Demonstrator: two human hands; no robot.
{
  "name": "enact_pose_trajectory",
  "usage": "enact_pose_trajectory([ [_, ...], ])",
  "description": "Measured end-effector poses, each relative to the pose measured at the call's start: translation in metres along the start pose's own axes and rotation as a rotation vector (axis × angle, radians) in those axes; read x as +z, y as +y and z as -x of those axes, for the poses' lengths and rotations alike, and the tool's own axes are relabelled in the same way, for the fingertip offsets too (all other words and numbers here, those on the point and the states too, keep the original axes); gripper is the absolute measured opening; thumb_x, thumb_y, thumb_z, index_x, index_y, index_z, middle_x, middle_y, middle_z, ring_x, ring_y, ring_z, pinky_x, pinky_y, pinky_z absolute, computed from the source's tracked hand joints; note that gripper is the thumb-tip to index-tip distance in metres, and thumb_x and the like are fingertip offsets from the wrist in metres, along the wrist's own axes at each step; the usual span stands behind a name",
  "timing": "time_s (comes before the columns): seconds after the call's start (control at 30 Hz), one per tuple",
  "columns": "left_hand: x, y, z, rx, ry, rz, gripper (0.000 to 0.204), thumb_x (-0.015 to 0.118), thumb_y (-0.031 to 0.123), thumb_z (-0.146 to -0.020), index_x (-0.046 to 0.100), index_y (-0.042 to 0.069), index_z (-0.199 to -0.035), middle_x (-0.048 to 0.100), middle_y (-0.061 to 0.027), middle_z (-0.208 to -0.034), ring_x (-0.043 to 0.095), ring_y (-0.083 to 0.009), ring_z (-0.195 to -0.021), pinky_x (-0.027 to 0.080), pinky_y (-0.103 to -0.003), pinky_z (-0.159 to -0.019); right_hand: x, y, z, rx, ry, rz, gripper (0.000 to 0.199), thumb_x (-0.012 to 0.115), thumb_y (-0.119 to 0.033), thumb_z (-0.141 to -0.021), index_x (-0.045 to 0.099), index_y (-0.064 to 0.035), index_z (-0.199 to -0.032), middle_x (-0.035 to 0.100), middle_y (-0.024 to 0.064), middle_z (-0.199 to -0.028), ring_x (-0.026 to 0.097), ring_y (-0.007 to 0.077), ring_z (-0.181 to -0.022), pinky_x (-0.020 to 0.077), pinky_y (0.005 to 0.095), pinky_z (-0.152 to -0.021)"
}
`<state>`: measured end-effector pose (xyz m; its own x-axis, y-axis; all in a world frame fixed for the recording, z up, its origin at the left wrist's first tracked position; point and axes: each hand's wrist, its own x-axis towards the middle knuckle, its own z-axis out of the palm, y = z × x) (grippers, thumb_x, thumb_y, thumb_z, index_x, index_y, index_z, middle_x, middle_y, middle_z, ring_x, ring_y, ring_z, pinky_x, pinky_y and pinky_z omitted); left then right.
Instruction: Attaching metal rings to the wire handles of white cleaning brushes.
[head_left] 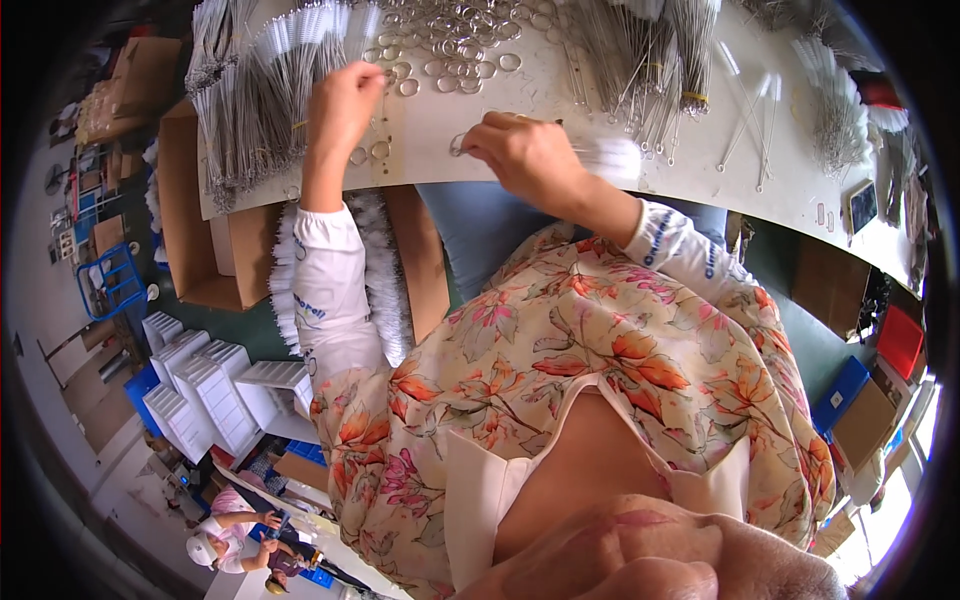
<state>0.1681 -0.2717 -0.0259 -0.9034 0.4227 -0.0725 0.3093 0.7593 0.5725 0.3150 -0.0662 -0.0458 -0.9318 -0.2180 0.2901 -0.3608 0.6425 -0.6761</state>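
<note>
My left hand [345,105] is raised over the table beside a pile of wire-handled brushes [265,110], its fingers pinched together. Whatever lies between those fingertips is too small to make out. My right hand [527,155] is closed, with a metal ring [457,145] showing at its fingertips. Behind that hand a blurred white-bristled brush [608,157] sticks out to the right; the hand hides whether it grips the brush. A heap of metal rings [455,40] lies beyond my hands, and a few loose rings [380,150] are near the table's front edge.
More wire brushes [650,60] lie in bundles at the back right, with a few single brushes [765,130] apart from them. A phone-like dark device [862,207] is at the table's right edge. Cardboard boxes [240,255] and white crates [215,390] stand left; people [235,540] work farther off.
</note>
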Motion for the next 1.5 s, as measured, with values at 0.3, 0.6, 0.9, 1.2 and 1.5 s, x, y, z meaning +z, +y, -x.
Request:
enact_pose_trajectory([
  [0.3,-0.003,-0.009,-0.034,-0.043,0.204,-0.785,0.018,0.059,0.027,-0.081,0.066,0.010,-0.083,0.067,-0.0090,-0.082,0.061,-0.0281,-0.085,0.039,-0.042,-0.074,-0.025,0.062,-0.024,-0.129,0.190,0.384,0.011,0.055,-0.019,-0.083,0.064,-0.0145,-0.089,0.062,0.0027,-0.091,0.060,0.0221,-0.085,0.0503,0.0335,-0.070],
  [0.6,-0.002,-0.008,-0.027,0.031,0.491,-0.609,0.014,0.055,0.025,-0.080,0.063,0.014,-0.077,0.065,-0.0136,-0.078,0.062,-0.0355,-0.072,0.049,-0.044,-0.067,-0.106,0.128,-0.082,0.432,0.054,0.539,0.028,0.057,-0.037,-0.079,0.068,-0.0155,-0.093,0.067,0.0095,-0.091,0.063,0.0295,-0.085,0.0495,0.0410,-0.076],
  [0.9,-0.089,-0.073,-0.050,-0.229,0.748,0.376,0.038,0.058,0.040,-0.085,0.059,0.010,-0.107,0.066,-0.0106,-0.088,0.063,-0.0201,-0.080,0.052,-0.034,-0.059,-0.177,0.128,-0.065,0.278,0.717,-0.548,0.031,0.056,-0.031,-0.087,0.063,-0.0031,-0.076,0.057,0.0033,-0.060,0.055,0.0125,-0.056,0.0462,0.0260,-0.055],
  [1.2,-0.116,-0.270,-0.029,-0.208,0.346,-0.348,0.033,0.062,0.033,-0.082,0.064,0.000,-0.086,0.065,-0.0187,-0.083,0.061,-0.0331,-0.077,0.046,-0.038,-0.072,-0.238,0.218,0.083,0.871,0.424,0.509,0.024,0.063,-0.035,-0.078,0.068,-0.0144,-0.088,0.066,0.0067,-0.081,0.063,0.0215,-0.073,0.0499,0.0355,-0.068],
  [1.5,-0.130,-0.257,-0.025,-0.253,0.336,-0.664,0.028,0.062,0.029,-0.080,0.064,0.002,-0.084,0.065,-0.0161,-0.082,0.061,-0.0330,-0.079,0.046,-0.040,-0.070,-0.224,0.228,0.097,1.098,0.280,0.525,0.027,0.069,-0.033,-0.068,0.070,-0.0113,-0.084,0.067,0.0102,-0.080,0.065,0.0261,-0.077,0.0513,0.0364,-0.071],
])
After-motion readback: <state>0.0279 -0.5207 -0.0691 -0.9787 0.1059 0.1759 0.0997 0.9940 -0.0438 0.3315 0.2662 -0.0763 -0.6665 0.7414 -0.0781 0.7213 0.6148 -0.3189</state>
